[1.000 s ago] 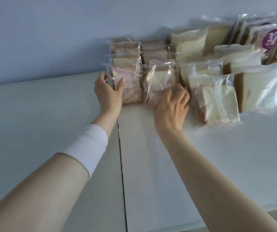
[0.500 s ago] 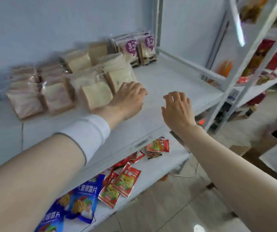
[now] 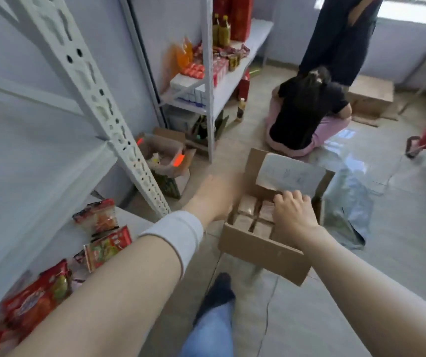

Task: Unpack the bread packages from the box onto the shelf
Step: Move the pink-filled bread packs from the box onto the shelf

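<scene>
An open cardboard box [image 3: 263, 251] stands on the floor to the right of the shelf. Several brown bread packages [image 3: 248, 204] stand upright inside it. My right hand [image 3: 294, 212] is down in the box with its fingers curled over the tops of the packages; a firm grip does not show. My left hand [image 3: 217, 194] is blurred and hovers at the box's left rim, holding nothing. The grey shelf board [image 3: 26, 161] runs along the left; the bread placed on it is out of view.
A white perforated shelf post [image 3: 98, 106] slants between me and the box. Red snack packets [image 3: 106, 246] lie on the lower shelf. A paper sheet [image 3: 289, 176] rests on the box's far flap. A person [image 3: 307, 112] crouches beyond, near another open box [image 3: 165, 161]. A plastic bag [image 3: 346, 204] lies right.
Both hands left the bread on the shelf and swung right and down to the box on the floor. The view turned with them; my right hand is now inside the box.
</scene>
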The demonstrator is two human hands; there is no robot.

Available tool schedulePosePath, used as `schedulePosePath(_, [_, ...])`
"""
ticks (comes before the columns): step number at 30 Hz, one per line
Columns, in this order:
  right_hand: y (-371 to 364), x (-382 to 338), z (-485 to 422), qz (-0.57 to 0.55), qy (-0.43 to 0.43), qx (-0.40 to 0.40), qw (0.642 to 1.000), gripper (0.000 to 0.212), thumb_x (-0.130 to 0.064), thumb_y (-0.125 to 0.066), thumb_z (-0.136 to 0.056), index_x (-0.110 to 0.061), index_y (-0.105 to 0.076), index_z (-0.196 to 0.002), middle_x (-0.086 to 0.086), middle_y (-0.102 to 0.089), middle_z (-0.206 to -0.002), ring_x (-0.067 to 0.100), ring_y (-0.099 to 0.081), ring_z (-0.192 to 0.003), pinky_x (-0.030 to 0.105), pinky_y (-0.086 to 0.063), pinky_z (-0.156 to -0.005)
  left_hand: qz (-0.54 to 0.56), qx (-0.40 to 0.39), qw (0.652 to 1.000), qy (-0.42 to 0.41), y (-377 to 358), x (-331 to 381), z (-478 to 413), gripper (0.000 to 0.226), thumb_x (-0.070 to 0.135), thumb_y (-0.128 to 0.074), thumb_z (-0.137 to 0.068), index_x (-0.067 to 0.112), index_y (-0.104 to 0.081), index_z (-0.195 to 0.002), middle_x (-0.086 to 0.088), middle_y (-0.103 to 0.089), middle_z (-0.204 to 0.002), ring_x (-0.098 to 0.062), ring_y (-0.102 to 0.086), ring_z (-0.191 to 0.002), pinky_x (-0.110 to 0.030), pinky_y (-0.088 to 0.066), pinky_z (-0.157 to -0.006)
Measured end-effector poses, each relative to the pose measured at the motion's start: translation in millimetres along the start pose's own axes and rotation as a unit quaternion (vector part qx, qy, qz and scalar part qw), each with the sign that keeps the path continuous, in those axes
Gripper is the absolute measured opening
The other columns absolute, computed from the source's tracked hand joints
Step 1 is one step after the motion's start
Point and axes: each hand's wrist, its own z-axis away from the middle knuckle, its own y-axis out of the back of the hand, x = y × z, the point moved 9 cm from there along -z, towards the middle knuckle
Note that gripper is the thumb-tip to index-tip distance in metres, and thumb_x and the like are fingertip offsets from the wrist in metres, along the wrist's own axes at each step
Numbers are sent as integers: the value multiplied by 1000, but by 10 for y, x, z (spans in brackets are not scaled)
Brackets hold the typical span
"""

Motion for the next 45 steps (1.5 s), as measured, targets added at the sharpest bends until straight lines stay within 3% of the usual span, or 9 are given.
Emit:
schedulePosePath(8, [-1498,849,-404,-50,-93,-226,968,33,-22,-51,-88,-9,-46,-118,10,-49,-124,31,-43,-118,38,-37,-94,184,-148,972,-15,-1212,710,-1462,40,31,-44,-94,11,-43,-129,-10,-51,-130,-28,-47,-120,-40,-38,-100])
schedulePosePath(13, [-2625,973,-478,-206,-164,-244,933,48,-31,-92,-34,-7,-61,-62,11,-59,-57,33,-58,-50,33,-48,-42,282,-262,920,71,-2164,937,-1926,40,33,-44,-94,17,-43,-130,-5,-49,-134,-25,-45,-124,-38,-37,-102])
schedulePosePath(15, [-3009,952,-568,-223,-163,-282,919,48,-34,-90,-44,-6,-64,-71,12,-62,-65,33,-61,-58,36,-50,-48,324,-289,893,120,-2544,983,-2148,43,32,-46,-94,16,-41,-133,-7,-48,-136,-26,-45,-126,-38,-38,-103])
schedulePosePath(19, [-3782,956,-1071,-308,-187,-296,885,47,-40,-47,-93,-8,-45,-127,10,-52,-123,28,-46,-116,32,-36,-98,364,-298,868,161,-3388,1151,-2837,51,28,-49,-93,9,-34,-138,-15,-45,-139,-30,-43,-128,-38,-37,-105])
schedulePosePath(27, [-5562,590,-1719,-476,-289,-413,721,65,-49,-65,-77,-4,-51,-123,16,-60,-122,32,-59,-110,32,-46,-85,366,-199,874,249,-4588,1280,-4047,58,30,-54,-91,-3,-35,-135,-21,-43,-137,-34,-43,-126,-36,-37,-105])
schedulePosePath(32, [-5727,605,-1701,-484,-366,-379,698,73,-44,-76,-68,-8,-47,-124,13,-56,-127,29,-56,-114,37,-48,-93,372,-119,859,332,-4759,1162,-4257,70,36,-70,-78,2,-40,-131,-17,-50,-132,-32,-47,-123,-39,-41,-102])
schedulePosePath(35, [-5622,699,-1656,-499,-356,-406,678,67,-42,-76,-70,-7,-52,-122,11,-60,-123,28,-57,-113,30,-46,-87,397,-153,852,305,-4775,1142,-4334,69,42,-73,-73,8,-47,-126,-14,-55,-127,-31,-50,-120,-37,-45,-98])
schedulePosePath(38, [-5385,843,-1576,-534,-364,-398,651,59,-40,-77,-68,-8,-58,-113,7,-65,-111,25,-61,-103,27,-45,-78,478,-190,805,295,-4678,1135,-4314,67,35,-78,-71,6,-50,-124,-14,-57,-125,-29,-51,-120,-33,-44,-100])
schedulePosePath(45, [-4687,1277,-1042,-656,-471,-308,503,53,-24,-79,-71,-4,-52,-112,13,-63,-109,26,-66,-91,29,-58,-68,560,-156,732,356,-4062,1060,-3820,52,20,-67,-83,3,-44,-125,-13,-57,-127,-27,-53,-119,-27,-40,-93])
